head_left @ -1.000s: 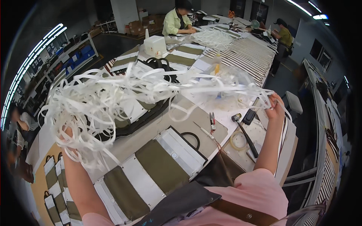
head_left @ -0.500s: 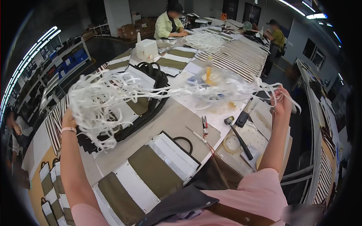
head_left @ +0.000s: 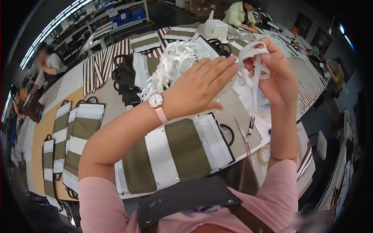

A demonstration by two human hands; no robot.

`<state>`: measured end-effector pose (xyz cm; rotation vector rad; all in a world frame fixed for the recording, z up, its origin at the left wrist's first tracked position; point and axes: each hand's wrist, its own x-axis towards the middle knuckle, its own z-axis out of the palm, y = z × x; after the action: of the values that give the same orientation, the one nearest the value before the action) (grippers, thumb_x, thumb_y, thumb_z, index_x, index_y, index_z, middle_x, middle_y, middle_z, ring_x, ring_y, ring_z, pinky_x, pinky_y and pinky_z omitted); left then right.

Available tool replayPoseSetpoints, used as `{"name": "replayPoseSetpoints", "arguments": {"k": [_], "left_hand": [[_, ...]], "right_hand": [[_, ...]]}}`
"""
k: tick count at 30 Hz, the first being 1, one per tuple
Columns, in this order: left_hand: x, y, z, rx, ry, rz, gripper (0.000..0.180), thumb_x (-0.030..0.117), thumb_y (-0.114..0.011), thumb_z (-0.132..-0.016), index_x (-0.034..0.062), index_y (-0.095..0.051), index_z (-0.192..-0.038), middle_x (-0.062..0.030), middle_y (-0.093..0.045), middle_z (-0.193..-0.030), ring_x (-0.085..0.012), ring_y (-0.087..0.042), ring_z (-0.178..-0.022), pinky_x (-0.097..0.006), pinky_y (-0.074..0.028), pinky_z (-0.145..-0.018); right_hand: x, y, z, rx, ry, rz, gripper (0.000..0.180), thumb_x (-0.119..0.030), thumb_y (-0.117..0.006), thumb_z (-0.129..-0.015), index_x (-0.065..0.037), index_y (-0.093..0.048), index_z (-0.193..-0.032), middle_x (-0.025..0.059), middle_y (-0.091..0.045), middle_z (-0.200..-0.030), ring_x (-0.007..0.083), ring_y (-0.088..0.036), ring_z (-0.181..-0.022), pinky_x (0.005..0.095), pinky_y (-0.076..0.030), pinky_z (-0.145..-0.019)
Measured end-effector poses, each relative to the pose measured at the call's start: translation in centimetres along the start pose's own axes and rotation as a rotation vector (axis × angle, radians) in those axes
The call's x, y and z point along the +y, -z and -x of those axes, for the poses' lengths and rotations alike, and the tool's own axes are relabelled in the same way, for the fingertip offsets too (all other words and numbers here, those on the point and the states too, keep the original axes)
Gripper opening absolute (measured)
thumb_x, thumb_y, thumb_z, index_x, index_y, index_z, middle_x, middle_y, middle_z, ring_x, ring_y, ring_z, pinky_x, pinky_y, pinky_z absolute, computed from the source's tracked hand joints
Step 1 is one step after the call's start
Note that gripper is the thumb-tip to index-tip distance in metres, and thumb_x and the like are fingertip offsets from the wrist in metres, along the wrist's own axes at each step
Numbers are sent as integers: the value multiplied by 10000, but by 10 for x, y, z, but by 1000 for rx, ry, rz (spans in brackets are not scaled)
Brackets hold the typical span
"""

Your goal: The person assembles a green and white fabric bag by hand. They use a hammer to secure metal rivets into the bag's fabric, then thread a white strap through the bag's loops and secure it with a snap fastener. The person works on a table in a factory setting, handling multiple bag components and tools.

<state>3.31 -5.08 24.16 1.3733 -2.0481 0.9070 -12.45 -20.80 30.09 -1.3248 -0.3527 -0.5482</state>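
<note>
My left hand [head_left: 202,87], with a pink-strapped watch on the wrist, is raised with flat, spread fingers against a tangled bundle of white strips [head_left: 173,64]. My right hand [head_left: 278,73] is closed on a loop of the same white strip [head_left: 254,52], held up close to the left fingertips. Strips hang down between the two hands. Below them on the table lies an olive and white striped fabric panel [head_left: 182,149].
A long worktable [head_left: 108,101] carries more striped panels [head_left: 72,134], dark bag handles [head_left: 124,75], a white box [head_left: 215,28], small tools [head_left: 250,126] and a tape roll [head_left: 266,154]. Other people work at the far end [head_left: 241,13] and at the left [head_left: 48,64]. A dark apron [head_left: 182,196] covers my front.
Both hands were spread wide apart stretching the white strips over the table. They have come together in front of me, gathering the strips into a bundle between them.
</note>
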Motion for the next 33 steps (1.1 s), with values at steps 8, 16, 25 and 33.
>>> {"name": "replayPoseSetpoints", "arguments": {"k": [8, 16, 25, 33], "left_hand": [[1, -4, 32, -9, -125, -89, 659, 48, -615, -827, 425, -535, -1362, -45, -590, -1002, -192, -580, -702, -320, -496, -615], [-17, -16, 51, -148, -103, -142, 480, 57, -624, -777, 217, -618, -1230, -8, -610, -929, -176, -600, -761, -310, -498, -646], [-98, 3, 86, -101, 438, -149, 249, -27, -514, -809, 118, -703, -884, -45, -662, -1006, -252, -658, -811, -345, -526, -717], [-117, 19, 48, 89, 1416, 955, 296, 63, -455, -895, 84, -674, -1094, -37, -657, -977, -95, -612, -768, -228, -494, -683]], "right_hand": [[-20, 0, 64, -212, -174, 253, 202, -112, -652, -814, 50, -622, -931, 83, -635, -921, 96, -554, -793, 210, -377, -644], [-46, 11, 107, 4, -443, 633, 181, -123, -688, -827, 52, -711, -869, 50, -618, -747, 119, -532, -728, 255, -385, -681], [-70, 115, 139, 404, -73, -110, 236, -170, -515, -1026, -23, -558, -846, 65, -505, -860, 153, -473, -800, 299, -410, -713], [-52, 135, 141, 423, 195, -242, 264, -273, -513, -1020, -28, -477, -1110, 141, -518, -1124, 289, -523, -1134, 449, -438, -986]]}}
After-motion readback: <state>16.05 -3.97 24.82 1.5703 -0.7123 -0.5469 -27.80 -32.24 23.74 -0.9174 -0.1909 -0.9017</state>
